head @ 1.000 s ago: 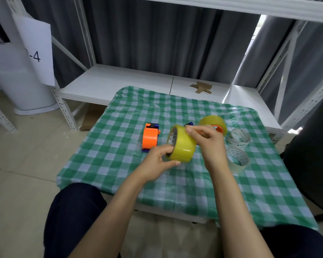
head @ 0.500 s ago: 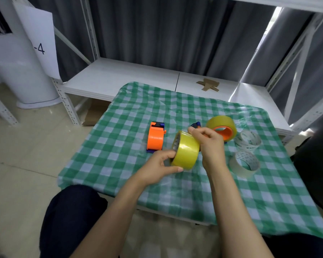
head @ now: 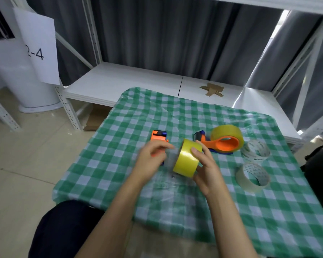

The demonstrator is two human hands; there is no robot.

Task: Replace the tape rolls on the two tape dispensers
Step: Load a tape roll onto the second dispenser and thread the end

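My right hand (head: 206, 169) grips a yellow tape roll (head: 186, 162), held on edge just above the green checked table (head: 231, 211). My left hand (head: 152, 158) is blurred just left of the roll, its fingers pinched on a clear strip of tape (head: 170, 158) that stretches from the roll. An empty orange dispenser (head: 158, 135) lies behind my left hand and is partly hidden by it. A second orange and blue dispenser (head: 220, 144) lies to the right with a yellow roll (head: 228, 132) on it.
Two clear rolls with white printed cores lie at the right, one roll (head: 255, 150) behind the other roll (head: 252, 177). A white low shelf (head: 129, 84) with cardboard scraps (head: 212, 89) runs behind the table. A dark chair (head: 319, 164) stands at the right edge.
My left hand has left the roll's side and moved left, drawing out a strip of tape. My right hand has shifted from the roll's top to gripping its right side.
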